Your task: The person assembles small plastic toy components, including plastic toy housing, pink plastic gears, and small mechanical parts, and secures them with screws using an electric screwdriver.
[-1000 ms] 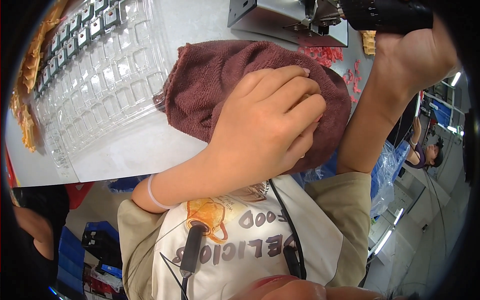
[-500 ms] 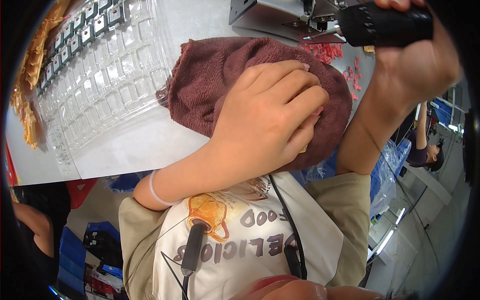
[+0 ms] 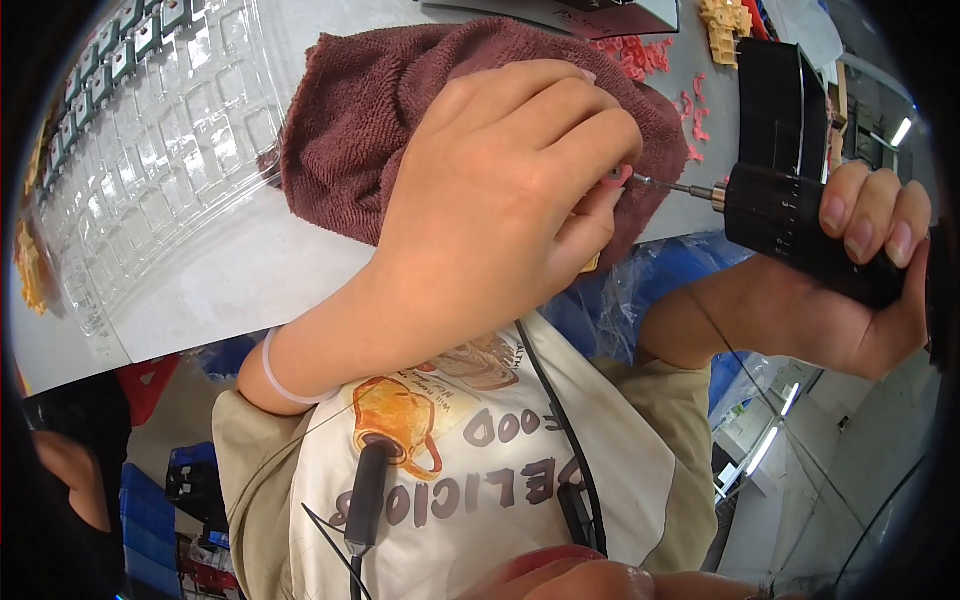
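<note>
decent strip of bench (image 3: 250, 275) between towel (image 3: 350, 130), tray (image 3: 160, 165) and near edge (image 3: 200, 338) | left hand (image 3: 505, 185) had fingers pinched on pink piece (image 3: 622, 175) over towel | right hand's (image 3: 875, 213) fingers wrapped black screwdriver (image 3: 790, 222) (tip (image 3: 640, 179) basically at pink piece)

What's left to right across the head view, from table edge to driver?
Yellow plastic part → clear tray → left hand → scattered pink pieces → black driver → right hand gripping it.

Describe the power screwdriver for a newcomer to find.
Start at the maroon towel on the table. To its right, the right hand grips the black power screwdriver, round with a thin metal bit, unlike the boxy black object above.
</note>
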`<state>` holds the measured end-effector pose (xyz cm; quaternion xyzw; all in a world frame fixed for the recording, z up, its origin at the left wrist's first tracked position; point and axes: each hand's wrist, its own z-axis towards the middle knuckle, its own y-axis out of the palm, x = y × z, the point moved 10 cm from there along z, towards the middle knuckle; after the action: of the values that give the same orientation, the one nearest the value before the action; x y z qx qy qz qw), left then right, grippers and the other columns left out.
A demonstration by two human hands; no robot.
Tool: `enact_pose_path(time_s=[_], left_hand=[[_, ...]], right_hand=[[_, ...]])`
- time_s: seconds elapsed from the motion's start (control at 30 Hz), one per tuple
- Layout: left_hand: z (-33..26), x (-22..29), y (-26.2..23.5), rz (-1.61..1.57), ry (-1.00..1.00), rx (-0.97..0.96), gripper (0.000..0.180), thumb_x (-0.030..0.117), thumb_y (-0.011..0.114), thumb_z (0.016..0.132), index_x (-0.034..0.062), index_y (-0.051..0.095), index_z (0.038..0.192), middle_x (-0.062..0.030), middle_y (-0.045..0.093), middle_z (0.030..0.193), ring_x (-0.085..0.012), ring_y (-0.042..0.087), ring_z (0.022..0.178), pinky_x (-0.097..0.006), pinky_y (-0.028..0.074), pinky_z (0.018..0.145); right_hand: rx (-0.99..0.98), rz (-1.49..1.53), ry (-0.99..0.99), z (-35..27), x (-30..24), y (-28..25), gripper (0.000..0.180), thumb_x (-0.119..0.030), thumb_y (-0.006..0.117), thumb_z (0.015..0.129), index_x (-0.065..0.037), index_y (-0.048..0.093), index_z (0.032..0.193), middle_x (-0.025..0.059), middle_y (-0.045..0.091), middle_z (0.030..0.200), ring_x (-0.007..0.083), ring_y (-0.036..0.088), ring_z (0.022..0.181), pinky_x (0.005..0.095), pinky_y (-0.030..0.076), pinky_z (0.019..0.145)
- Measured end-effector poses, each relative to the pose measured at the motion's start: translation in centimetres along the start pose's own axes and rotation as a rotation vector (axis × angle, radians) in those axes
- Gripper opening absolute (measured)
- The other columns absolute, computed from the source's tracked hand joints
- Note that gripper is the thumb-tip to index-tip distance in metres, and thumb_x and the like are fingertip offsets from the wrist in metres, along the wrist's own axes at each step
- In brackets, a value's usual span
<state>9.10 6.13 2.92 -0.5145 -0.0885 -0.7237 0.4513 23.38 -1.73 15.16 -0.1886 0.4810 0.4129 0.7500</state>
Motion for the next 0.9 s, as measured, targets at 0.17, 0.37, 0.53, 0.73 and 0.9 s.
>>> enact_pose_path(time_s=[0.17,0.37,0.53,0.73,0.9], left_hand=[[-0.14,-0.06,0.13,-0.011,-0.002,0.005,0.018,0.007,0.075,0.076,0.0103,0.065,0.092,-0.0013,0.069,0.103,-0.0271,0.062,0.111,-0.039,0.045,0.092],[-0.03,0.07,0.17,-0.001,-0.008,-0.007,0.019,0.007,0.074,0.075,0.0102,0.065,0.091,-0.0013,0.069,0.104,-0.0269,0.062,0.111,-0.038,0.045,0.092],[-0.04,-0.03,0.31,-0.004,-0.013,-0.008,0.019,0.006,0.074,0.075,0.0101,0.065,0.091,-0.0014,0.069,0.104,-0.0269,0.062,0.111,-0.038,0.045,0.092],[0.05,-0.07,0.34,-0.011,-0.019,-0.027,0.019,0.006,0.074,0.075,0.0098,0.065,0.091,-0.0015,0.070,0.104,-0.0273,0.062,0.111,-0.038,0.045,0.092],[0.07,-0.08,0.29,-0.009,-0.022,-0.011,0.019,0.005,0.074,0.074,0.0097,0.065,0.091,-0.0017,0.070,0.103,-0.0278,0.062,0.111,-0.038,0.046,0.092]], right_hand=[[-0.001,-0.109,0.051,0.24,0.80,-0.12,0.018,-0.023,0.052,0.088,-0.009,0.045,0.078,0.0041,0.044,0.070,0.0138,0.044,0.062,0.0303,0.039,0.062],[-0.179,-0.165,-0.068,0.24,0.36,-0.07,0.018,-0.024,0.051,0.089,-0.009,0.047,0.079,0.0035,0.043,0.068,0.0144,0.044,0.062,0.0304,0.039,0.063],[-0.184,-0.148,-0.089,0.17,0.21,-0.14,0.018,-0.023,0.051,0.089,-0.010,0.046,0.078,0.0036,0.045,0.071,0.0143,0.044,0.062,0.0312,0.040,0.062],[-0.193,-0.117,-0.110,0.00,0.17,0.06,0.018,-0.022,0.050,0.089,-0.010,0.046,0.076,0.0037,0.046,0.074,0.0142,0.045,0.062,0.0321,0.040,0.060],[-0.198,-0.093,-0.133,-0.28,0.11,0.53,0.018,-0.021,0.049,0.089,-0.011,0.045,0.075,0.0039,0.047,0.077,0.0141,0.045,0.062,0.0329,0.040,0.059]])
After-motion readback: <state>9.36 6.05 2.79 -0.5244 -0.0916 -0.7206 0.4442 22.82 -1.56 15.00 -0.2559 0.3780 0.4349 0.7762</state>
